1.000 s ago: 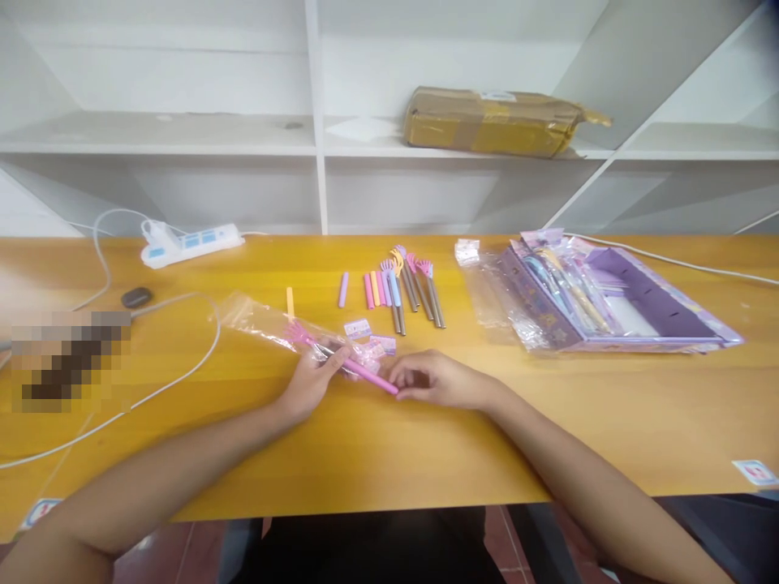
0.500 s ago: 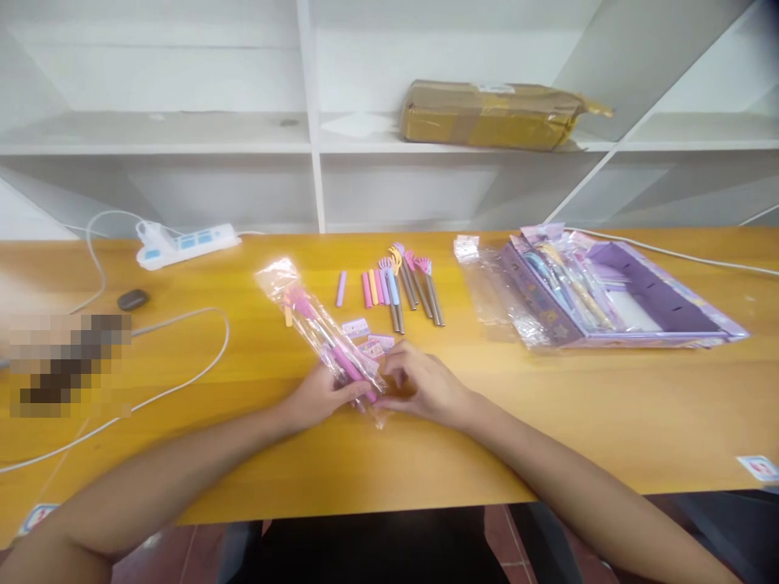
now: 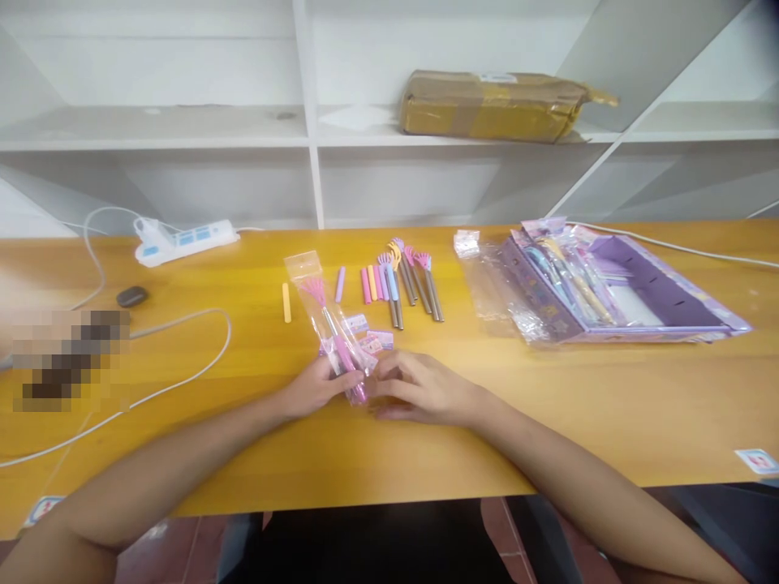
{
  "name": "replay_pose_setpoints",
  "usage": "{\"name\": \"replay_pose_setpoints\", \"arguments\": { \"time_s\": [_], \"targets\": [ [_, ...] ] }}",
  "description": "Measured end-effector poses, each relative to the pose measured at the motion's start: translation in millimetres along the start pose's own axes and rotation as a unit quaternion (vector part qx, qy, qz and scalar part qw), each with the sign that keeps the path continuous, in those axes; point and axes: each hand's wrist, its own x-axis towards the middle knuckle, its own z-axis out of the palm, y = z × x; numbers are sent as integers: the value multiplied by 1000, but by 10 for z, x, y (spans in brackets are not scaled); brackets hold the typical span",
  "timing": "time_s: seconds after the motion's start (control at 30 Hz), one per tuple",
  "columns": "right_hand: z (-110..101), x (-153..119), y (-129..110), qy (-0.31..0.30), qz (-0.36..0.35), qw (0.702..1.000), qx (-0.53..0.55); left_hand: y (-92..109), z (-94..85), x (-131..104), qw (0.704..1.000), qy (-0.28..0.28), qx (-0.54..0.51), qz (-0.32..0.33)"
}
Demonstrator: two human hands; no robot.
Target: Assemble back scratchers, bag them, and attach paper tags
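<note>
My left hand (image 3: 313,384) is closed around the lower part of a pink back scratcher (image 3: 344,357) with a metal shaft, sealed or slipped inside a clear plastic bag (image 3: 303,266). The claw end points away from me, up and to the left. My right hand (image 3: 419,389) has its fingers curled at the bag's lower right edge, seemingly pinching the plastic; the fingertips are partly hidden. Just beyond my hands lie small printed cards (image 3: 378,341). Several unbagged back scratchers (image 3: 414,280) with coloured claws and steel shafts lie behind them, beside loose coloured handle sleeves (image 3: 368,285).
To the right sits a purple display box (image 3: 657,280) with bagged scratchers in it, clear bags (image 3: 492,284) beside it. A yellow sleeve (image 3: 286,302), a black earbud-like case (image 3: 132,296), a white cable (image 3: 228,332) and a power strip (image 3: 188,243) lie left. A taped carton (image 3: 487,105) is shelved.
The bagged back scratcher has turned more upright, its claw end shifting right and uncovering the yellow sleeve. My right hand's fingers have moved slightly and stay by the bag's lower end.
</note>
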Motion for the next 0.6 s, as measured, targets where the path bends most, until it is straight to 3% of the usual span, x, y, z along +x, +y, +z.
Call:
{"name": "replay_pose_setpoints", "arguments": {
  "time_s": [0.13,0.33,0.5,0.6],
  "targets": [
    [-33,4,-22,-24,3,999,-29,17,-8,18,1000,13,-4,-4],
    [-83,54,-47,39,-17,999,-20,-58,30,6,1000,12,10,-1],
    [59,94,-65,56,68,993,82,-68,56,-16,1000,0,19,12],
    [143,95,-57,64,101,987,107,-16,60,-36,999,-37,0,17]
  ]
}}
